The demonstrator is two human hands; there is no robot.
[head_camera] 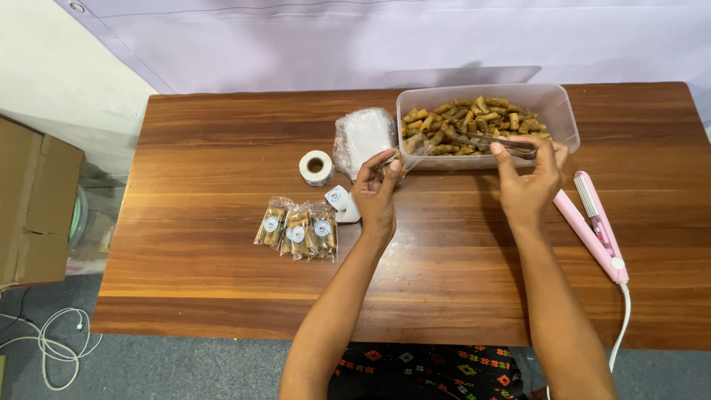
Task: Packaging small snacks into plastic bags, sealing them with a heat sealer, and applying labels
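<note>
While the head camera looked straight down, a long wooden table (222, 274) filled most of the frame, its grain running left to right. A brown cardboard box (33, 204) stood off the table at the left edge of the picture, with a white cable (55, 341) coiled on the grey floor at the lower left. In the upper right of the frame sat a clear plastic tub (555, 111), holding a heap of small brown rolled snacks (452, 122). A pink handheld sealer (596, 222) lay on the table at the right, just beside the person's right forearm, its white cord trailing off the table's near edge. A stack of clear empty bags (361, 137) lay just left of the tub, near the upper centre. Left of centre, four small filled packets (298, 230) with round labels lay side by side. A roll of stickers (317, 167) lay above them, and a white strip of labels (342, 201) lay beside the left hand.

The right hand (529, 181) was closed around metal tongs (492, 141), fingers clamped on the handles, with the tips reaching into the snacks in the tub. The left hand (375, 192), near the centre, pinched a small clear bag (391, 161) between thumb and fingertips, held just at the tub's near left corner.
</note>
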